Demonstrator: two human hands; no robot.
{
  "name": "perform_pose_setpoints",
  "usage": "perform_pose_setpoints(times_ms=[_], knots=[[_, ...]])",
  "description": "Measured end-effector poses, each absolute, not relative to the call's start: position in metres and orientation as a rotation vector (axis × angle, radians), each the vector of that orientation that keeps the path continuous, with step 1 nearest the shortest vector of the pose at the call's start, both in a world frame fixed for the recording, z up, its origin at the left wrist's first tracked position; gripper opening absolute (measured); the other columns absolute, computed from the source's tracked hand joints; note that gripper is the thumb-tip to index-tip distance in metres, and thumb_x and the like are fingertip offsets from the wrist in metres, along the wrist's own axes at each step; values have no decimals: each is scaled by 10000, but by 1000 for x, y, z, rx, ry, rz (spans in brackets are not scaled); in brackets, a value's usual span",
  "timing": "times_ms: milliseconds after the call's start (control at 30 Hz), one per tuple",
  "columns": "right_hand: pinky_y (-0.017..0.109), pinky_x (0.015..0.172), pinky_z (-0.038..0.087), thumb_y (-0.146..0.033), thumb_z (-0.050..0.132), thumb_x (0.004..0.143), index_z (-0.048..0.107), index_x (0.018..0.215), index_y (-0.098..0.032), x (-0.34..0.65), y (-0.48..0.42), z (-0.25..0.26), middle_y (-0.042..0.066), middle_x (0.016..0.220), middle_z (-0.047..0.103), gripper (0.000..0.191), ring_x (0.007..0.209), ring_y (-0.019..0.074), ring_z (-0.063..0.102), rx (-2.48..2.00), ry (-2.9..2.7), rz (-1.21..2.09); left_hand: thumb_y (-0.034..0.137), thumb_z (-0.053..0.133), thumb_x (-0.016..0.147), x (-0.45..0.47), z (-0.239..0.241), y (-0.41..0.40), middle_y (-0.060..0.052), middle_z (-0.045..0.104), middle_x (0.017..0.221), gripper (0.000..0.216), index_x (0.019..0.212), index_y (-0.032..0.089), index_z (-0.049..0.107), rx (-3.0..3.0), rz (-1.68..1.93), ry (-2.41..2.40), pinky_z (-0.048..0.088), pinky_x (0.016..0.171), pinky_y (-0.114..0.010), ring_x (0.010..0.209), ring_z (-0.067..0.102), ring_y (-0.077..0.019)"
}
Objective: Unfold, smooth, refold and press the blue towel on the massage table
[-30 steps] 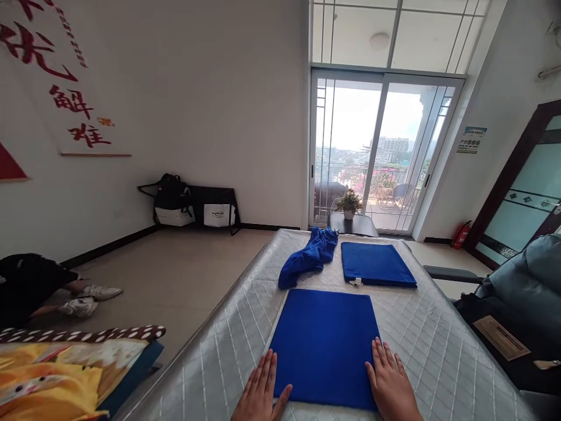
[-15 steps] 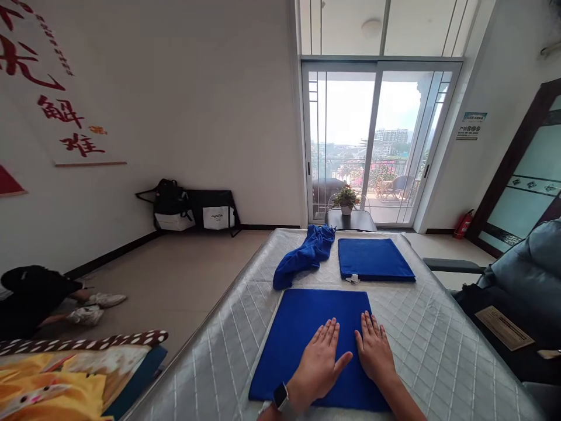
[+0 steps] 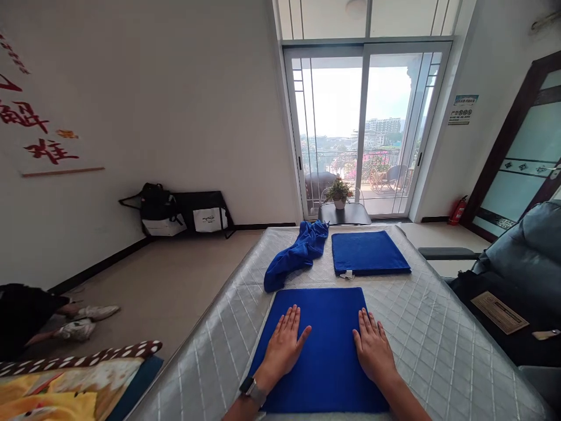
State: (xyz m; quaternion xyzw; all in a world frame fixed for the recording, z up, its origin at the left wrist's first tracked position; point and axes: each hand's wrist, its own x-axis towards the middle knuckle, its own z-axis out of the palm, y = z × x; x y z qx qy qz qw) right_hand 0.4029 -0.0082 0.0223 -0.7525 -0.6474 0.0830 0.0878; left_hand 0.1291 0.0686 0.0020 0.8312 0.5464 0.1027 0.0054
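A flat blue folded cloth [image 3: 326, 351] lies right in front of me on a silvery quilted mattress [image 3: 210, 356]. My left hand [image 3: 284, 345] rests flat near the cloth's left side, fingers stretched forward and thumb out; a watch sits on that wrist. Near the right edge, my right hand [image 3: 374, 345] also lies flat with its fingers extended. Beyond is a second folded blue cloth [image 3: 368, 252], neatly squared, with a white tag at its near edge. To its left, a crumpled blue cloth [image 3: 298, 254] lies in a loose heap.
A potted plant [image 3: 339, 193] stands on a dark chair [image 3: 344, 215] past the mattress's far end. On the right is a dark padded chair [image 3: 526, 263] holding a brown card [image 3: 499, 313] and a brush [image 3: 546, 334]. A person's shoes [image 3: 79, 329] show at left.
My left hand has slid leftward across the folded cloth, away from my right hand. The right hand stays at the right edge. The view has shifted slightly.
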Motion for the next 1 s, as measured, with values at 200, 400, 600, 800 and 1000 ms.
perform_pose_setpoints(times_ms=[200, 400, 600, 800, 1000], knots=[[426, 1253, 74, -431, 174, 1019, 159, 1601, -127, 403, -9, 23, 24, 1669, 126, 657, 1547, 196, 88, -2230, -1945, 235, 639, 143, 997, 72, -8, 80, -186, 309, 1632, 816, 1563, 64, 272, 2432, 405, 1930, 303, 1220, -468, 1507, 315, -265], [419, 1249, 120, -474, 143, 1025, 179, 1602, -130, 407, -8, 28, 25, 1670, 160, 673, 1544, 194, 115, -2263, -1970, 247, 675, 151, 975, 70, -10, 82, -198, 324, 1627, 872, 1552, 38, 297, 2420, 482, 1905, 288, 1221, -465, 1503, 324, -278], [415, 1234, 158, -465, 153, 1031, 208, 1602, -132, 411, 19, 48, 48, 1668, 184, 663, 1541, 213, 139, -2273, -2012, 207, 623, 187, 988, 60, -15, 83, -149, 462, 1571, 754, 1560, 156, 338, 2466, 602, 1833, 307, 1198, -489, 1471, 386, -283], [436, 1230, 134, -403, 179, 1031, 204, 1597, -88, 413, 60, 57, 105, 1665, 180, 649, 1545, 222, 115, -2306, -2011, 148, 619, 183, 988, 60, -14, 82, -124, 489, 1558, 735, 1565, 190, 332, 2480, 637, 1821, 316, 1190, -485, 1461, 400, -281], [409, 1242, 52, -452, 179, 1027, 154, 1605, -110, 418, 71, 34, 64, 1673, 150, 673, 1547, 197, 95, -2311, -1975, 136, 660, 190, 978, 61, -13, 86, -153, 403, 1600, 806, 1539, 108, 367, 2460, 499, 1898, 291, 1219, -514, 1477, 378, -288]])
